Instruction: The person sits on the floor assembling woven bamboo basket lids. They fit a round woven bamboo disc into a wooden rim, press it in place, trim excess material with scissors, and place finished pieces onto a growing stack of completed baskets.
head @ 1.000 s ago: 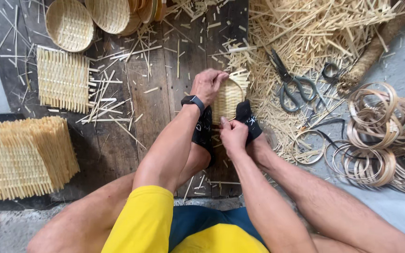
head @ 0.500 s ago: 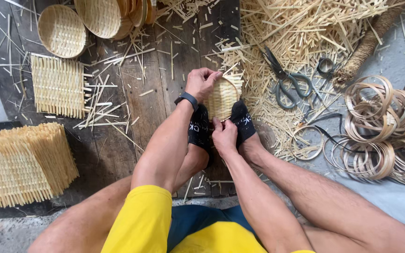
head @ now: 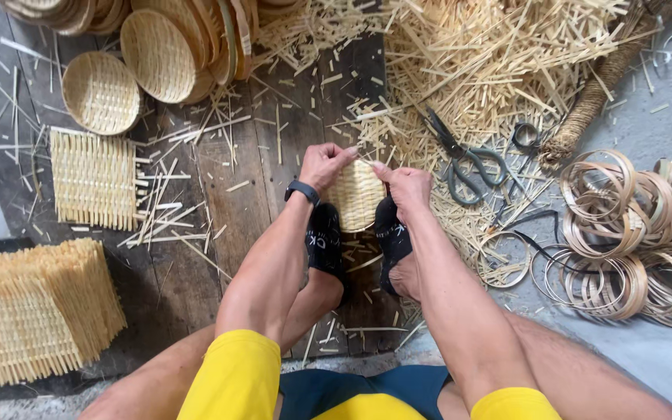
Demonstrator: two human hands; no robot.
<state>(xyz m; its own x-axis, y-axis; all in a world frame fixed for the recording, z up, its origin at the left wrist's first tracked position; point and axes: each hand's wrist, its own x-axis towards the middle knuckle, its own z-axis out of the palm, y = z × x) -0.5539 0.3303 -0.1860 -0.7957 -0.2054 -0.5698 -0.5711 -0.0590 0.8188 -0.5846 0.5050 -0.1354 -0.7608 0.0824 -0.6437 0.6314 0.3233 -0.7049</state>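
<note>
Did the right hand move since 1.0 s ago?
Yes. The right hand went from the near edge of the small round woven bamboo basket up to its far rim, towards the grey-handled scissors.

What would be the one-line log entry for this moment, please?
left hand: grip on small woven basket | right hand: grip on its upper edge | basket between socked feet | scissors on straw, right

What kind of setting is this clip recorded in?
Probably a floor-level basket-weaving workshop: finished woven baskets, a stack of woven mats, coiled bamboo hoops, and both hands on a small woven basket.
</note>
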